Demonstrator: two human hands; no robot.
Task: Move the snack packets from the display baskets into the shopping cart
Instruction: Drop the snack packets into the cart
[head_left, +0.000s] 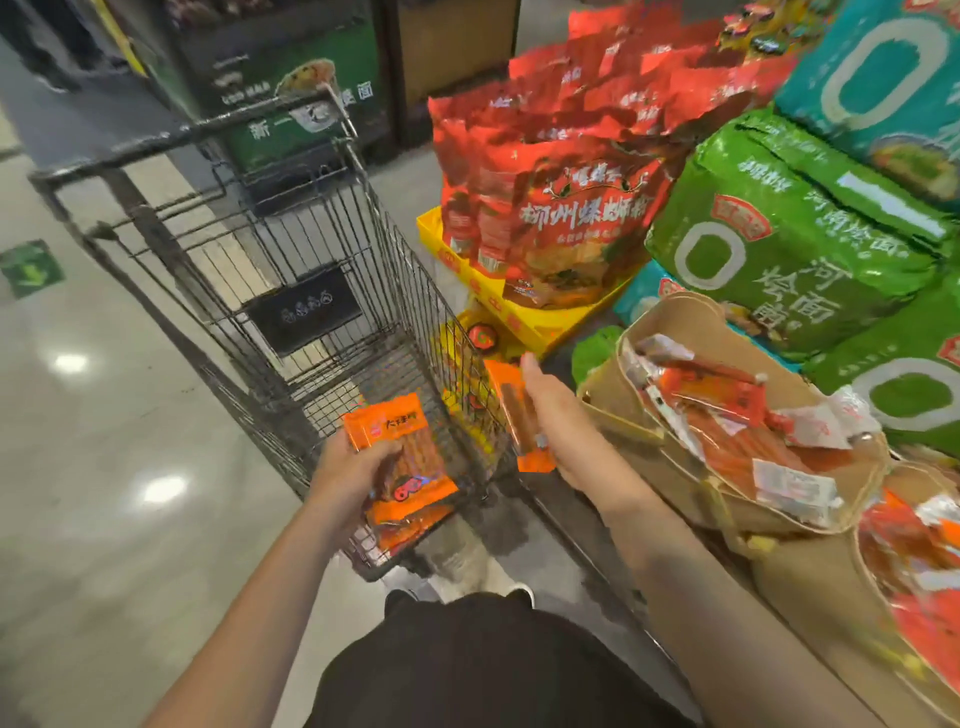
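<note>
Over the near end of the grey wire shopping cart (291, 291), my left hand (349, 475) grips a flat orange plastic snack packet (402, 457), fingers curled round its left edge; white characters cross its top band, only partly legible, with a dark strip of food showing through the window. Another orange packet (410, 527) lies directly under it on the cart floor. My right hand (563, 431) holds a second orange snack packet (522, 423) edge-on, just outside the cart's right wall; fingers extended along it, thumb side hidden, so the exact grip is unclear. To my right, a tan woven display basket (644, 457) is full of the same orange packets, and a second basket (810, 587) sits nearer me. Behind them: red pouches (576, 208) printed 柳州螺蛳粉 in a yellow tray (524, 317), and green bags (789, 244) printed 河南烩面. A black placard (304, 309) hangs on the cart's far end, its writing too small to read.
</note>
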